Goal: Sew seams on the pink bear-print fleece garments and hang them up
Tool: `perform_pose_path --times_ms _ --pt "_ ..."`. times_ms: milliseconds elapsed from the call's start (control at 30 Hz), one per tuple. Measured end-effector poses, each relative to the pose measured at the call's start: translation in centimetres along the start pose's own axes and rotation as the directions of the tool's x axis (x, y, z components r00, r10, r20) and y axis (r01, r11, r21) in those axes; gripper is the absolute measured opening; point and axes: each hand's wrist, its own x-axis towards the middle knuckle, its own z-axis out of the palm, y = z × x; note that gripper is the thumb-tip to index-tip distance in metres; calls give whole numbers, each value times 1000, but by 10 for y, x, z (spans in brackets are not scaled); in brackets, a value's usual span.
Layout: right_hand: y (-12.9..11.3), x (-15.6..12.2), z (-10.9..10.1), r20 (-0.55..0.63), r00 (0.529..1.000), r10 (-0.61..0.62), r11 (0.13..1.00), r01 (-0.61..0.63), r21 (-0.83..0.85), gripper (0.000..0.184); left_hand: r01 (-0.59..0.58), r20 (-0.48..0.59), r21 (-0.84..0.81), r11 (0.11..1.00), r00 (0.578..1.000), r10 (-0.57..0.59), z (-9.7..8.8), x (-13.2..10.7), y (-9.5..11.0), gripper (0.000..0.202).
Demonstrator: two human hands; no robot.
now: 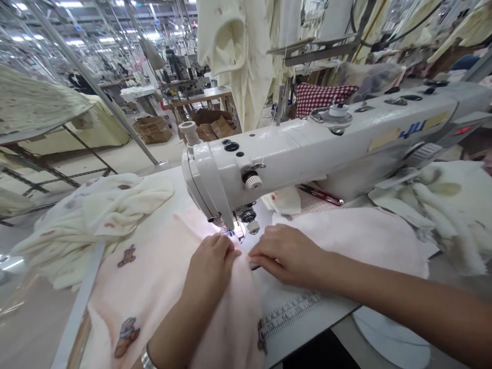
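Note:
A white sewing machine (307, 148) stands across the table, its needle area lit just above my hands. Pale pink fabric with small bear prints (142, 287) lies under the needle and spreads toward me. My left hand (211, 266) rests on this fabric just left of the needle, fingers curled and pressing a fold. My right hand (288, 253) lies flat on the cloth to the right of the needle, fingertips pinching the same fold against the left hand.
A heap of cream printed garments (96, 215) lies at the left, another fluffy pile (453, 215) at the right. Red-handled snips (321, 195) lie under the machine arm. A ruler strip (295, 310) runs along the table's near edge. Cream garments (238, 56) hang behind.

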Motion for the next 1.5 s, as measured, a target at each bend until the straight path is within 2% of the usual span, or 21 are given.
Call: perform_pose_path --times_ms 167,400,567,633,700,767,833,1067,1200,1300,1500 --pt "0 30 3 111 990 85 986 -67 -154 17 -178 14 17 984 984 178 -1 -26 1 17" --pt "-5 42 18 101 988 119 970 -94 -223 12 -302 -84 89 949 947 310 9 -41 -12 30" --pt "2 37 17 78 991 110 967 -88 -240 13 -340 -55 124 932 936 349 8 -40 -14 33" --pt "0 24 16 61 997 37 970 -22 -240 14 -323 -39 108 940 944 329 7 -39 -13 32" --pt "-6 6 19 39 988 -147 956 152 -251 17 -313 -33 93 945 948 317 6 -37 -14 31" --pt "-13 -10 25 30 934 -355 901 351 -255 19 -309 -20 94 946 950 312 4 -34 -16 31" --pt "-19 -19 31 12 890 -455 860 443 -252 13 -304 -2 110 946 952 306 3 -29 -20 32" --pt "-15 -8 41 -133 881 -453 869 404 -285 14 -250 12 173 952 968 252 -4 -13 -33 32" --pt "-7 -9 41 -114 870 -480 863 444 -240 15 -241 -8 181 953 969 247 -3 -9 -32 31" --pt "-3 -12 42 -86 879 -468 868 440 -230 16 -238 1 187 953 970 242 -2 -6 -29 28" --pt "-1 -12 46 -129 879 -459 874 422 -240 16 -276 -20 208 938 958 287 1 -6 -32 30"
